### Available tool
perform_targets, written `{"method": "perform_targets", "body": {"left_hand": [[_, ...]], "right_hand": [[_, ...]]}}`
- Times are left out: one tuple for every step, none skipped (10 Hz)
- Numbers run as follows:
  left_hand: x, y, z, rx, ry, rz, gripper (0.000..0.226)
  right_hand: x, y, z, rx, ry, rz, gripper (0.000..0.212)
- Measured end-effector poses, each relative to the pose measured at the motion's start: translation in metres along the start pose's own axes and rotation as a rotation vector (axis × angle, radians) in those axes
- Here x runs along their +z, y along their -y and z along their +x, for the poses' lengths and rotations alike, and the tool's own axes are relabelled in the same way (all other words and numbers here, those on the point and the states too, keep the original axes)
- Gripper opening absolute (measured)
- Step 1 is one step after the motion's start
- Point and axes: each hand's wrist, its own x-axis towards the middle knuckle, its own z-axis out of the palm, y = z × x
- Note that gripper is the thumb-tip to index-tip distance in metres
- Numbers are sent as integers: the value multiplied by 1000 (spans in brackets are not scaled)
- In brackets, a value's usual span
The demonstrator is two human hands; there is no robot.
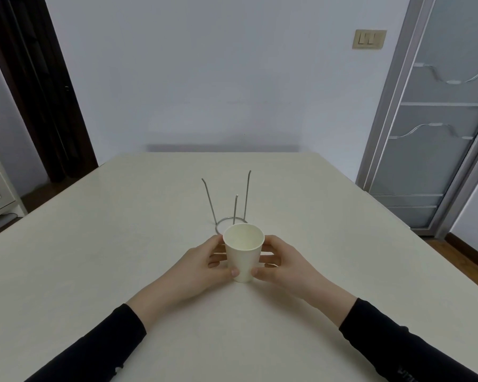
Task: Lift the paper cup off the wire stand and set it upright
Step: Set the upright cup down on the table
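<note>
A white paper cup [243, 252] stands upright on the pale table [94, 244], mouth up and empty inside. My left hand [202, 267] wraps its left side, thumb on the lower front. My right hand [280, 264] holds the right side the same way. Just behind the cup stands the wire stand [233, 205], a metal ring base with three thin upright prongs, nothing on it. The cup's rim hides the near part of the ring.
The table's far edge meets a plain wall with a light switch [369, 39]. A frosted sliding door [436, 119] stands at the right, a dark doorway [39, 92] at the left. Black sleeves cover both forearms.
</note>
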Motion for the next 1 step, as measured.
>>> {"method": "perform_targets", "body": {"left_hand": [[-5, 0, -2, -3, 33, 35, 55]], "right_hand": [[-5, 0, -3, 28, 21, -65, 60]]}}
